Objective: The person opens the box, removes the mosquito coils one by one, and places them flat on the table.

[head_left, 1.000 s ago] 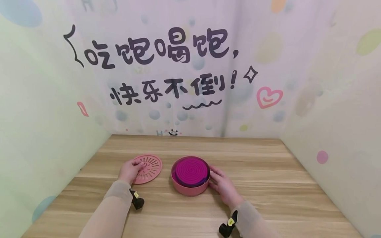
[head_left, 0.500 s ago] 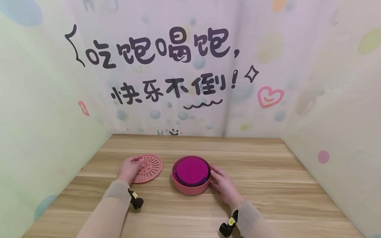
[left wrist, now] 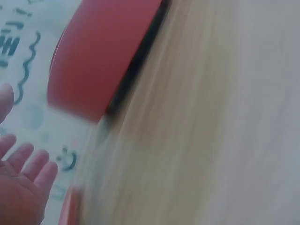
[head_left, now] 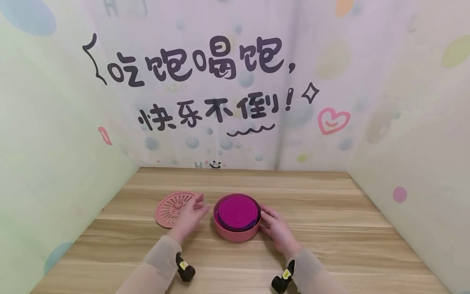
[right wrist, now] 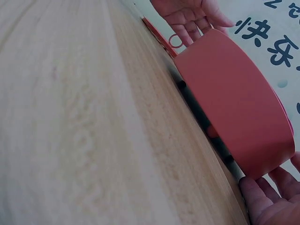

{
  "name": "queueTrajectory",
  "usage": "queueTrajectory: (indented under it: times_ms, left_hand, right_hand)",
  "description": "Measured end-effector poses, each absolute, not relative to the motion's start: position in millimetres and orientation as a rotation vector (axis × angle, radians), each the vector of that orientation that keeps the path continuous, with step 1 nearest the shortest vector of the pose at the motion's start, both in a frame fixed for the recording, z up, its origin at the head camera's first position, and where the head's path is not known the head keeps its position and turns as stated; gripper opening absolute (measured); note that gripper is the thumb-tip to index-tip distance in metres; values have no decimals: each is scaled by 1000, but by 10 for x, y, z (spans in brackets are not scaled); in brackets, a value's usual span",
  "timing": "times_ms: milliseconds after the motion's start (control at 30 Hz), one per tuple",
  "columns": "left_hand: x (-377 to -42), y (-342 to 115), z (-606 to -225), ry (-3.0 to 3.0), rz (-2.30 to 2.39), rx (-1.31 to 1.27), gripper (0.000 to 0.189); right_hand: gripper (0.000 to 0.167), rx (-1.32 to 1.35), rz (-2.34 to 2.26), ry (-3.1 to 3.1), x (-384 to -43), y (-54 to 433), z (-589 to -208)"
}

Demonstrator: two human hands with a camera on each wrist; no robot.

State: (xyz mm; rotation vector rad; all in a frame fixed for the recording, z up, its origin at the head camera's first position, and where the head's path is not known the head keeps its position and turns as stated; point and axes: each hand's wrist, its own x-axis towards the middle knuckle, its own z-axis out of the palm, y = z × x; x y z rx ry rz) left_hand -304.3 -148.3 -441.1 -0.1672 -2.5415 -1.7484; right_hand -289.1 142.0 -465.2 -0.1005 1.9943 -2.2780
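A round pink box [head_left: 236,236] stands on the table, holding a magenta disc [head_left: 238,211] with a spiral pattern like a mosquito coil. Something dark purple shows under the disc. To the left lies a flat pink slotted lid [head_left: 167,208], partly covered from above by my left hand [head_left: 189,218]. That hand is held near the box's left side, fingers extended, gripping nothing; a small gap separates it from the box in the head view. My right hand [head_left: 277,228] rests its fingers against the box's right wall, also seen at the pink wall [right wrist: 234,98] in the right wrist view.
The wooden table [head_left: 330,228] is bounded by a printed backdrop [head_left: 205,81] behind and pale side walls [head_left: 411,122]. A small black camera [head_left: 186,272] sits on the left wrist, and another camera [head_left: 282,281] on the right.
My left hand has left the slotted lid and moved right toward the box. The lid stays about where it was. The right hand keeps touching the box, which has not visibly moved.
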Motion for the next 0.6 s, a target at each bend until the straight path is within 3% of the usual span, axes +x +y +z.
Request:
queueTrajectory:
  times_ms: [600]
  left_hand:
    - [-2964, -1253, -4737, -2354, -2184, -418, 87]
  right_hand:
    - [48, -91, -2281, 1989, -2904, 1418, -4679]
